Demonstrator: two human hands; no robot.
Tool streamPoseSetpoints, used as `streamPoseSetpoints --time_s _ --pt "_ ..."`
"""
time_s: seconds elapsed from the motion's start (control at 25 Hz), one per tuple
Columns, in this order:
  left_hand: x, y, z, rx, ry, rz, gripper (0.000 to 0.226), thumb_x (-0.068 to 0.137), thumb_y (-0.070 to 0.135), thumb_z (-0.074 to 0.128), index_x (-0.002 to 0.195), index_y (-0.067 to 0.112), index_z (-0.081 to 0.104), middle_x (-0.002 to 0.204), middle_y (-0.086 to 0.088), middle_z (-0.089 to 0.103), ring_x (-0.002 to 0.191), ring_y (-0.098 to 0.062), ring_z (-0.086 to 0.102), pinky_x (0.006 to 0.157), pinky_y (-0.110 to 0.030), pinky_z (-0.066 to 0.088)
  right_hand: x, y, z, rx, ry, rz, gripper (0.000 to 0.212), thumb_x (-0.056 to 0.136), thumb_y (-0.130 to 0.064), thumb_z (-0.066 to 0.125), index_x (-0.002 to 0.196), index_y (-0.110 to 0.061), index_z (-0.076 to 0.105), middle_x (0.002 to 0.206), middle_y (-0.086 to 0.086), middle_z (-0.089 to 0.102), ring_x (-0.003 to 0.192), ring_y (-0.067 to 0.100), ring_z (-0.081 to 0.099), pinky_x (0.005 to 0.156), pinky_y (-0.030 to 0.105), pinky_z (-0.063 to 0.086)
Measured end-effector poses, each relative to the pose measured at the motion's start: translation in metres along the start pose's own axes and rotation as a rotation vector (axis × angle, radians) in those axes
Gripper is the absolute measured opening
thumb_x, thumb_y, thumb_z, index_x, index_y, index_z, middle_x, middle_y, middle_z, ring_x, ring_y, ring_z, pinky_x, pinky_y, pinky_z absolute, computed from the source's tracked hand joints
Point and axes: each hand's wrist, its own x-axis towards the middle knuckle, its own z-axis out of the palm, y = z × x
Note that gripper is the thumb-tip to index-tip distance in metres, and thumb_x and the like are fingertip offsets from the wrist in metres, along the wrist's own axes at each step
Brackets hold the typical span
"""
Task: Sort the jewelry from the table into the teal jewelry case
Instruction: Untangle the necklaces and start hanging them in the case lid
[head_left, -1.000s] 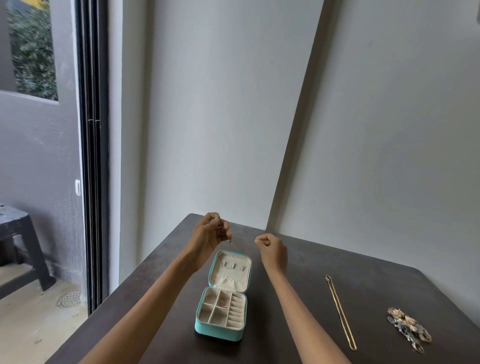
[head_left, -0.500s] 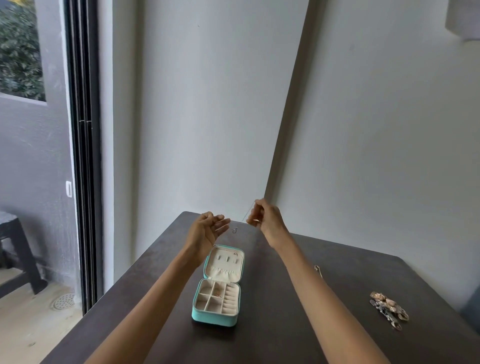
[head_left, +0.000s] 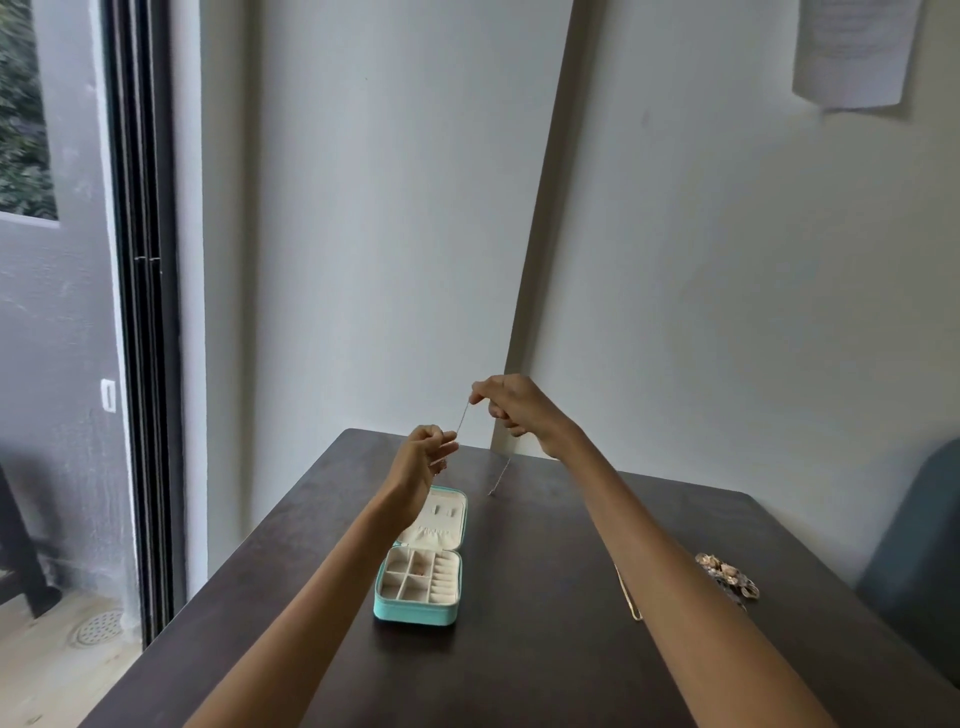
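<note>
Two plain white walls (head_left: 727, 270) are seen meeting at a corner behind the scene, with a sheet of white paper (head_left: 852, 52) hung high on the right one. At the left a black-framed sliding glass door (head_left: 140, 312) is seen, and beyond it a pale floor with a round metal drain (head_left: 98, 627). Most of the lower view is filled by the dark brown matte surface (head_left: 519, 665), set into the corner. A blue-grey upholstered chair back (head_left: 914, 545) is seen at its right edge.

Both bare forearms are stretched forward above the surface. A thin silver chain necklace (head_left: 462, 415) is held up in the air between the hands, above and behind the case. It is pinched at the top by the curled fingers of the right hand (head_left: 511, 408), and lower down by the closed fingers of the left hand (head_left: 423, 457). A loose end of it is seen hanging below the right hand, with its tip close to the surface; contact cannot be told.

The small teal zip-around jewelry case (head_left: 415, 610) is placed open near the middle, its cream lid upright and its cream divided tray showing, a small item lying in one compartment. Part of the lid is covered by the left wrist. To the right, a long gold chain (head_left: 628, 597) is laid on the surface and partly hidden by the right forearm. Just beyond the arm a cluster of gold and dark jewelry pieces (head_left: 727, 577) is seen.
</note>
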Motion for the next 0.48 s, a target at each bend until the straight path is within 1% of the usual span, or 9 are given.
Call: streamPoseSetpoints --time_s 0.12,0.2,0.28,0.36,0.44,0.48 --pt "-0.008 0.010 0.004 -0.069 -0.148 -0.001 0.031 0.097 0.001 0.030 0.072 0.013 0.041 0.095 -0.013 0.069 0.090 -0.030 0.066 0.085 -0.031 0.047 -0.009 -0.003 -0.004 -0.093 -0.030 -0.001 0.021 0.091 -0.031 0.055 0.077 -0.017 0.064 0.057 -0.004 0.035 0.046 0.008 0.024 0.044 0.019 0.020" --pt "-0.014 0.017 0.010 -0.079 -0.226 0.010 0.029 0.098 0.002 0.029 0.074 0.012 0.041 0.087 -0.016 0.069 0.081 -0.032 0.067 0.086 -0.037 0.051 -0.014 -0.005 -0.007 -0.118 -0.014 0.000 0.020 0.089 -0.031 0.057 0.078 -0.017 0.065 0.057 -0.004 0.036 0.046 0.009 0.025 0.044 0.019 0.020" --pt "-0.019 0.025 0.018 -0.049 -0.263 0.021 0.024 0.099 0.007 0.030 0.077 0.012 0.041 0.075 -0.013 0.064 0.065 -0.026 0.064 0.076 -0.035 0.053 -0.017 -0.005 -0.010 -0.094 0.027 0.009 0.020 0.090 -0.029 0.055 0.078 -0.016 0.064 0.058 -0.003 0.035 0.046 0.009 0.024 0.042 0.018 0.019" --pt "-0.023 0.030 0.026 -0.015 -0.275 -0.005 0.021 0.100 0.022 0.033 0.084 0.012 0.043 0.063 -0.006 0.056 0.051 -0.018 0.052 0.064 -0.030 0.050 -0.020 -0.002 -0.015 -0.024 0.080 0.036 0.020 0.090 -0.027 0.053 0.076 -0.016 0.060 0.058 -0.003 0.034 0.044 0.009 0.023 0.039 0.017 0.019" --pt "-0.025 0.030 0.032 0.060 -0.266 -0.010 0.024 0.099 0.034 0.036 0.095 0.013 0.048 0.057 -0.001 0.046 0.048 -0.013 0.040 0.057 -0.027 0.041 -0.026 0.004 -0.018 0.095 0.127 0.054 0.017 0.089 -0.024 0.051 0.076 -0.014 0.057 0.057 -0.002 0.034 0.044 0.009 0.024 0.038 0.017 0.021" --pt "-0.026 0.029 0.034 0.119 -0.259 0.017 0.025 0.098 0.034 0.039 0.102 0.013 0.051 0.057 0.000 0.043 0.048 -0.012 0.036 0.056 -0.026 0.038 -0.028 0.006 -0.019 0.160 0.147 0.059 0.016 0.089 -0.022 0.050 0.077 -0.013 0.056 0.057 -0.001 0.035 0.044 0.010 0.026 0.039 0.018 0.023"
